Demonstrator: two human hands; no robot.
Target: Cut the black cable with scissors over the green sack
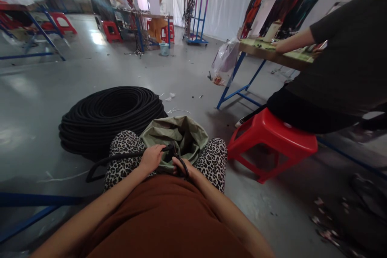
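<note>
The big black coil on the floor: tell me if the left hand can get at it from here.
Probably yes. The coil lies just beyond the left knee with nothing between, and the left hand already grips a black cord, though it would have to stretch forward.

Rust-brown top (163, 217), leopard-print trousers (211, 157), bare forearms

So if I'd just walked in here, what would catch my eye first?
Probably the big coil of black cord lying on the grey floor, left of centre. Just in front of it, the left hand and right hand both grip a strand of that black cord over an open olive-green bag between the knees. To the right, a bright red stool stands out, with another person sitting on it at a workbench.
</note>
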